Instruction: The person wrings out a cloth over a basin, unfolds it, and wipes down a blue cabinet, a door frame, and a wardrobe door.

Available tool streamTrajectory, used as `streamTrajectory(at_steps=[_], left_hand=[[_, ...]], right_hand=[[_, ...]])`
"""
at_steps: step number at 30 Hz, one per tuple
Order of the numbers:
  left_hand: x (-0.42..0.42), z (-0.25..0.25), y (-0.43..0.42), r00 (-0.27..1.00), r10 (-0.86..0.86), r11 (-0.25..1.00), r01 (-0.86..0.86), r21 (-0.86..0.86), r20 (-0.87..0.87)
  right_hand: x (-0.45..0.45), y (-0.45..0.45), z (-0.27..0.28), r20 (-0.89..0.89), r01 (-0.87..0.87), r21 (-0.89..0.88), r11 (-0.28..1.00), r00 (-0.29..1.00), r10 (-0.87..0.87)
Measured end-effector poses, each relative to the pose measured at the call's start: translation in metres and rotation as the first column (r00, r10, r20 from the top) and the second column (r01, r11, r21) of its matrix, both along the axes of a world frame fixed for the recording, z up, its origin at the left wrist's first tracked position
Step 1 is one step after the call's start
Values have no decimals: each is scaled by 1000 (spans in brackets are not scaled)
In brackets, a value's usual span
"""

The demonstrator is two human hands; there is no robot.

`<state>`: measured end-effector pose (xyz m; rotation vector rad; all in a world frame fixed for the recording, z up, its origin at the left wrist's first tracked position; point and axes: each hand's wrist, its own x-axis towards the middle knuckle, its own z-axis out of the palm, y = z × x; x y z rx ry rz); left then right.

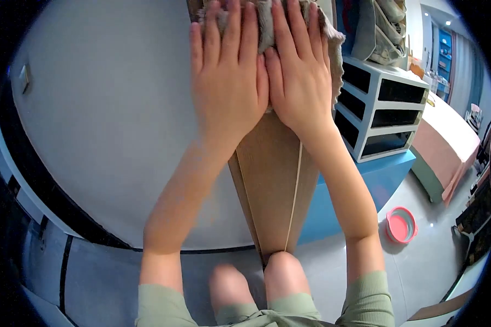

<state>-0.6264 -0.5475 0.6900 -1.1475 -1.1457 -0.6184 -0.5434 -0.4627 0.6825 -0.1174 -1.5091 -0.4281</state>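
My left hand (229, 82) lies flat on a grey-beige fluffy cloth (265, 32), fingers stretched upward. Beside it, my right hand (303, 82) presses on the same cloth with its fingers also extended. The two thumbs are close together, near the cloth's lower middle. Behind the cloth runs a narrow brown wood-look panel (270, 169) with a pale strip along it, reaching down to my knees. Much of the cloth is hidden under my hands, and its ragged right edge shows past my right hand.
A wide pale grey surface (120, 120) fills the left. On the right, a white drawer unit (372, 109) with dark fronts stands on a blue cabinet (360, 191). A pink and grey basin (401, 225) is on the grey floor (333, 278). A pink-draped table (447, 147) stands beyond.
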Motion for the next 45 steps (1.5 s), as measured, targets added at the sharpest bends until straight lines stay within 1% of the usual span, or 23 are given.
streamTrajectory(at_steps=[1, 2, 4, 5, 7, 9, 11, 13, 15, 16, 18, 20, 22, 23, 26, 29, 31, 34, 36, 39, 41, 43, 45], left_hand=[[-2, 3, 1, 1000, 19, 999, -19, 40, -12], [-5, 0, 2, 999, -33, 999, 32, 30, 27], [-10, -19, 2, 985, -132, 991, 132, 10, 114], [-11, -34, 1, 979, -124, 992, 128, -20, 161], [-6, -76, -3, 961, -106, 989, 129, -76, 255], [-3, -127, -6, 944, -56, 984, 108, -145, 324], [-4, -179, -8, 945, -16, 978, 83, -192, 326], [-9, -202, -10, 956, -16, 971, 84, -222, 292], [-11, -198, -17, 966, -22, 961, 91, -260, 257], [-14, -190, -17, 958, -74, 957, 146, -250, 278], [-19, -151, -14, 932, -183, 942, 257, -214, 313], [-25, -100, -8, 900, -332, 923, 372, -101, 284], [-38, -56, 3, 736, -633, 764, 644, 41, 242], [-43, -38, 6, 642, -741, 666, 741, 86, 196], [-55, -21, 9, 456, -861, 485, 869, 94, 225], [-62, -34, 13, 318, -889, 354, 934, 55, 331], [-62, -61, 12, 299, -880, 338, 940, 45, 368], [-63, -124, 9, 334, -842, 385, 922, 39, 424], [-65, -182, 11, 331, -784, 424, 903, 64, 525], [-54, -241, 0, 299, -713, 456, 885, 95, 634], [-57, -246, 2, 287, -705, 450, 888, 95, 649], [-57, -234, 1, 244, -691, 429, 896, 114, 680], [-54, -200, 0, 211, -694, 406, 905, 131, 689]], right_hand=[[-1, -1, 2, 3, 11, -1, 1000, 1000, -11], [-2, -3, 0, 9, 22, -5, 1000, 1000, -22], [-1, -7, -13, 59, 10, -28, 1000, 998, -9], [1, -8, -25, 101, -11, -44, 999, 995, 16], [6, -12, -59, 179, -50, -92, 995, 982, 66], [10, -14, -107, 243, -1, -171, 985, 969, 43], [12, -16, -156, 291, 40, -219, 975, 956, 27], [14, -19, -180, 335, 87, -253, 964, 942, 3], [14, -23, -176, 342, 89, -260, 961, 940, 5], [14, -23, -166, 353, 88, -240, 967, 935, 3], [12, -26, -125, 316, 64, -201, 977, 949, 3], [0, -26, -80, 219, 76, -108, 991, 974, -51], [-16, -27, -38, 129, 123, 2, 992, 984, -122], [-20, -38, -19, 139, 164, -24, 986, 977, -160], [-31, -55, 6, 139, 240, -57, 969, 963, -230], [-37, -55, -10, 103, 242, -25, 970, 966, -239], [-38, -50, -38, 114, 168, -45, 985, 980, -162], [-34, -51, -94, 166, 158, -127, 979, 977, -137], [-32, -54, -143, 216, 186, -190, 964, 966, -144], [-32, -55, -207, 260, 220, -226, 949, 952, -159], [-30, -57, -215, 290, 239, -222, 945, 942, -170], [-26, -59, -195, 332, 257, -218, 942, 927, -176], [-27, -58, -155, 259, 215, -177, 960, 952, -165]])
